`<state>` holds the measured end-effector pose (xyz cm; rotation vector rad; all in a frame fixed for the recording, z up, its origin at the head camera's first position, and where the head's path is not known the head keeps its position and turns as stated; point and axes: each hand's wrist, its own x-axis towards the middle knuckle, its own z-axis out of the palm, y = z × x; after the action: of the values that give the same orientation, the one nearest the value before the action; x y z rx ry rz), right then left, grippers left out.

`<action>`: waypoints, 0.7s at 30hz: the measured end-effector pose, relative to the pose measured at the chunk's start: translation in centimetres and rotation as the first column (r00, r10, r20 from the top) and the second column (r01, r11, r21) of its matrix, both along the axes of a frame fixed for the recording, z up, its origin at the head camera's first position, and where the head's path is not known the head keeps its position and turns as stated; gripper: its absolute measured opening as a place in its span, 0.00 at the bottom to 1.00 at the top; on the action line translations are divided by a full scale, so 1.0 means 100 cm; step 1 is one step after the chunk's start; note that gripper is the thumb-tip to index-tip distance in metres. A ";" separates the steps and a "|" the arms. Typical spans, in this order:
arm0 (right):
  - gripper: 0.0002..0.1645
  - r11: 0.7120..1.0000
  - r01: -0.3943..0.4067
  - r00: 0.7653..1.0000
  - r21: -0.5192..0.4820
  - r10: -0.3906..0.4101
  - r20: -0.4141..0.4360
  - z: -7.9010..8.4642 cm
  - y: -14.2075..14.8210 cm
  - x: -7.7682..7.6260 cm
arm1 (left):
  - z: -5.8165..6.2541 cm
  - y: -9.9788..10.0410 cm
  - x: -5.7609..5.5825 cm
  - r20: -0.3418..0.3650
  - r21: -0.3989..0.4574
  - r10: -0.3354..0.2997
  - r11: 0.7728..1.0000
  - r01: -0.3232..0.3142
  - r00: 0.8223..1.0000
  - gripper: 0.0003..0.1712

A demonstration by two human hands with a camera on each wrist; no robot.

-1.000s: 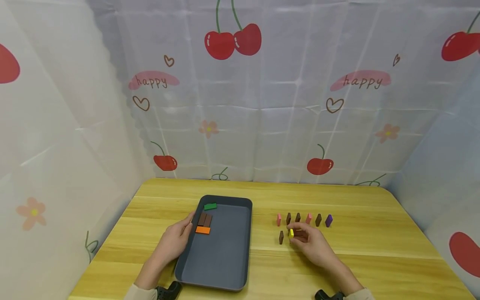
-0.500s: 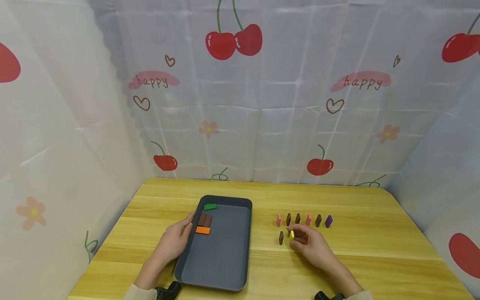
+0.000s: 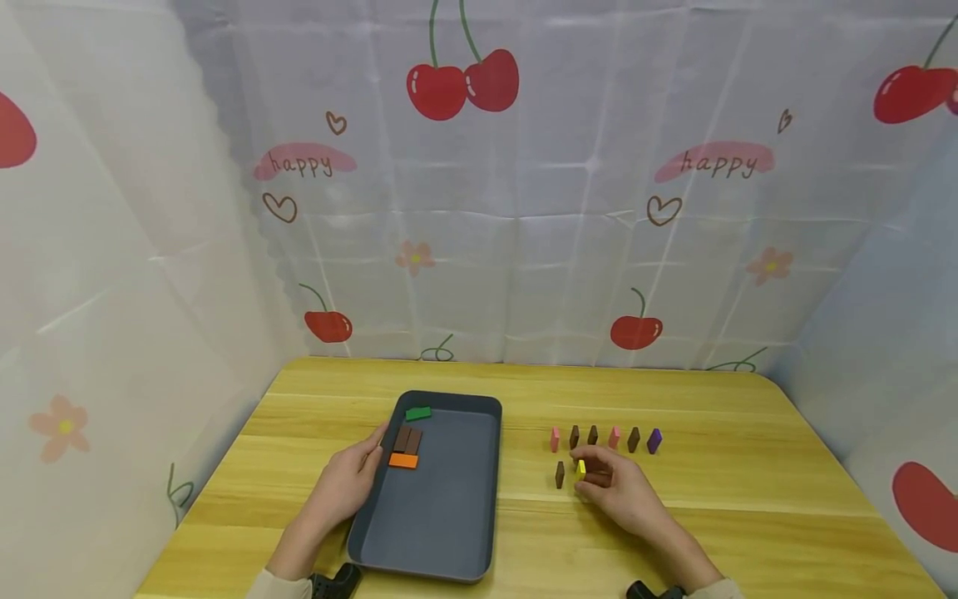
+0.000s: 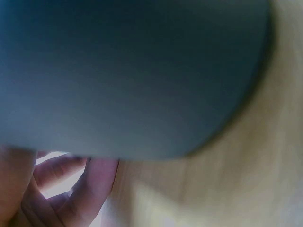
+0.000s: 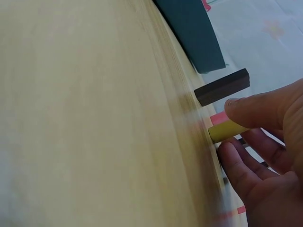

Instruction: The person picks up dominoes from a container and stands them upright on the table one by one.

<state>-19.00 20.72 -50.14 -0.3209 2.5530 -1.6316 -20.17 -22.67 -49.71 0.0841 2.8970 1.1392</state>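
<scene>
My left hand (image 3: pixel 346 481) holds the left side of a dark grey baking tray (image 3: pixel 449 532); its fingers curl by the tray wall (image 4: pixel 132 85) in the left wrist view. In the tray lie a green domino (image 3: pixel 418 413), two brown dominoes (image 3: pixel 407 440) and an orange domino (image 3: pixel 403 460). My right hand (image 3: pixel 619 491) pinches a yellow domino (image 3: pixel 580 471), which stands upright low over the table. The right wrist view has the thumb on one side of this yellow domino (image 5: pixel 226 131) and fingers on the other. A brown domino (image 3: pixel 560 475) stands just left of it.
Behind the right hand is a row of upright dominoes, among them a pink domino (image 3: pixel 555 439), a brown domino (image 3: pixel 634 440) and a purple domino (image 3: pixel 654 441). The wooden table (image 3: pixel 711 416) ends at a cherry-print curtain (image 3: pixel 516 249).
The yellow domino has come slightly toward the person, with the right hand's fingertips around it. The left hand stays at the tray, and the other dominoes keep their places.
</scene>
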 end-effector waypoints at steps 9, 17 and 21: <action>0.27 0.988 0.038 0.987 0.149 -0.013 -0.162 0.004 -0.004 0.001 | 0.000 0.000 0.000 0.003 0.009 -0.005 1.000 0.005 1.000 0.29; 0.27 0.967 0.089 0.937 0.239 0.001 -0.351 0.014 -0.007 0.001 | -0.001 0.000 -0.001 -0.001 0.003 -0.008 1.000 0.008 1.000 0.29; 0.26 0.965 0.097 0.916 0.243 0.009 -0.400 0.022 -0.014 0.002 | 0.000 0.000 -0.001 0.001 0.004 -0.004 1.000 0.004 1.000 0.29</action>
<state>-18.83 19.32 -47.91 -0.6336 3.0501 -1.3299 -20.24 -22.67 -49.74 0.0899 2.8930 1.1438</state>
